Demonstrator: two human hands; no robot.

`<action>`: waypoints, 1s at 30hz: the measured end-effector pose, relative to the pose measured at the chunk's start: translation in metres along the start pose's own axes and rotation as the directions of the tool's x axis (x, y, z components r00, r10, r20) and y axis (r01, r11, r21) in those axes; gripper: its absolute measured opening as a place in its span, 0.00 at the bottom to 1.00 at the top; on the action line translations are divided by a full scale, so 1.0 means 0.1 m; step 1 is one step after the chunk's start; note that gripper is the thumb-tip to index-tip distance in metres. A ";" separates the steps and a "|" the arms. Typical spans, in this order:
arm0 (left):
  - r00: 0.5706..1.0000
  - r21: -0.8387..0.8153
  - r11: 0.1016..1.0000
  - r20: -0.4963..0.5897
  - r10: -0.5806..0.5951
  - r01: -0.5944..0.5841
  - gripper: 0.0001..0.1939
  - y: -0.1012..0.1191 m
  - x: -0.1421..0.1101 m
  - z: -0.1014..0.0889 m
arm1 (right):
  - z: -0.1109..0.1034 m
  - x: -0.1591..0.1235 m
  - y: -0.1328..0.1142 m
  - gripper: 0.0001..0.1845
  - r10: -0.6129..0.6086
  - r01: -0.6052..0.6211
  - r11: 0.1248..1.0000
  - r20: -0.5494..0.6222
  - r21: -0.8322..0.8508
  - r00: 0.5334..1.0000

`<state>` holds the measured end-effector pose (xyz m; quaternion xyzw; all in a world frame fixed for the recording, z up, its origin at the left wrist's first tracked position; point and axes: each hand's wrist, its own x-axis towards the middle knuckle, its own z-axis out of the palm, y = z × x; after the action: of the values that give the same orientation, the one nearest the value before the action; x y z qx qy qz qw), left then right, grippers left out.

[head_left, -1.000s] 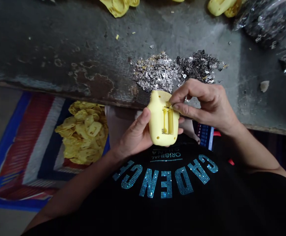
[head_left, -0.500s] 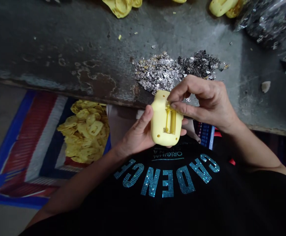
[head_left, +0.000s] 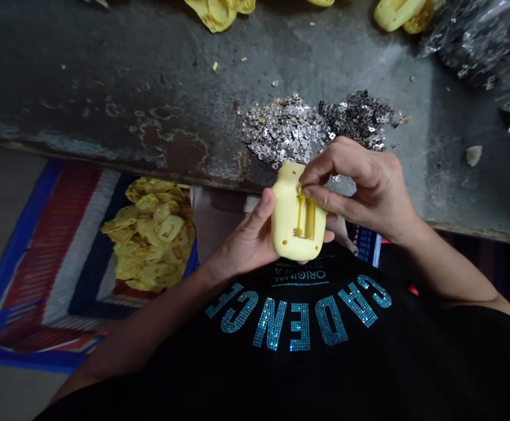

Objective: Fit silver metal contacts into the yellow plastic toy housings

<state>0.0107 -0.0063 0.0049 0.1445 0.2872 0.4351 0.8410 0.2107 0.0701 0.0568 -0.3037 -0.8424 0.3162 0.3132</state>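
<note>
Yellow casing (head_left: 296, 231) edged right, just below what look like metal scraps (head_left: 283, 130).

1. The small piece (head_left: 299, 192) pinched in the right hand (head_left: 364, 190) is mostly covered by the fingers and is too small, so its shape cannot be told;
2. The left hand (head_left: 248, 240) covers one side of the yellow plastic casing (head_left: 296, 234), and the back of this casing is hidden;
3. In the metal pile (head_left: 283, 128), the single pieces are too small to tell exactly;
4. The yellow parts (head_left: 211, 11) are cut off by the top edge of the picture, so their full shape does not show;
5. The plastic bag (head_left: 478, 44) is cut off at the top right corner; its contents are dark and not clear.
</note>
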 end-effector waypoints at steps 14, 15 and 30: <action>0.997 0.012 1.000 0.080 -0.006 0.005 0.36 0.07 -0.01 0.08 | 0.03 -0.28 0.08 0.10 -0.158 0.122 0.958 -0.121 -0.259 0.980; 0.997 0.034 0.999 0.080 -0.016 0.013 0.36 0.07 -0.02 0.07 | 0.03 -0.29 0.09 0.11 -0.189 0.150 0.948 -0.117 -0.280 0.975; 0.952 0.253 0.951 -0.199 0.231 -0.178 0.34 -0.05 -0.10 -0.02 | 0.20 -0.13 0.21 0.23 0.095 -0.091 0.993 -0.048 0.069 0.994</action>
<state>0.0087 -0.0177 0.0046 0.2207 0.4131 0.4974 0.7302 0.2105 0.0672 0.0251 -0.3400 -0.8079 0.3507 0.3296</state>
